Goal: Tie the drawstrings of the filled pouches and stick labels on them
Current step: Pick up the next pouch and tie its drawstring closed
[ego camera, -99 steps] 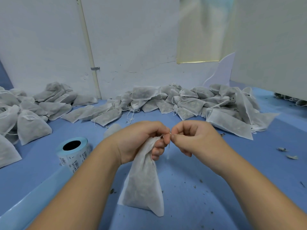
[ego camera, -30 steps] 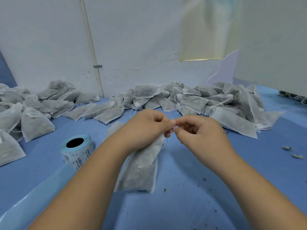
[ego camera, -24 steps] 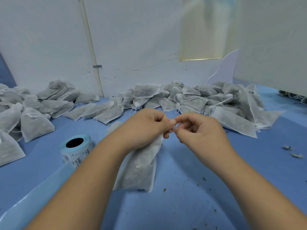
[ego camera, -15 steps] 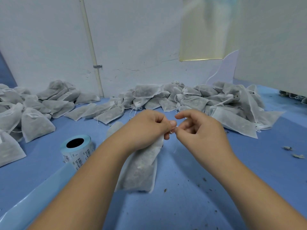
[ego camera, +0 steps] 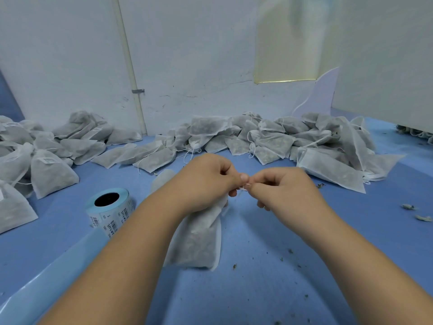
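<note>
At near centre, a filled pouch (ego camera: 199,240) is gripped by its gathered neck in the curled left hand (ego camera: 206,181). Its drawstring (ego camera: 244,186) is pinched by the right hand (ego camera: 283,191), which touches the left. A knot seems half made. It needs pulling tight, then a label from the label roll (ego camera: 110,207) at near left. Untied pouches (ego camera: 269,139) are heaped far off and labelled pouches (ego camera: 50,172) lie far left. The reach to the roll looks unobstructed.

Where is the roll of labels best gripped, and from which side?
Probably across its curved outer wall, coming down from above: the label roll stands on end with its core hole facing up, and a pale blue strip lies against its near left side, so the top is the freest approach.
</note>
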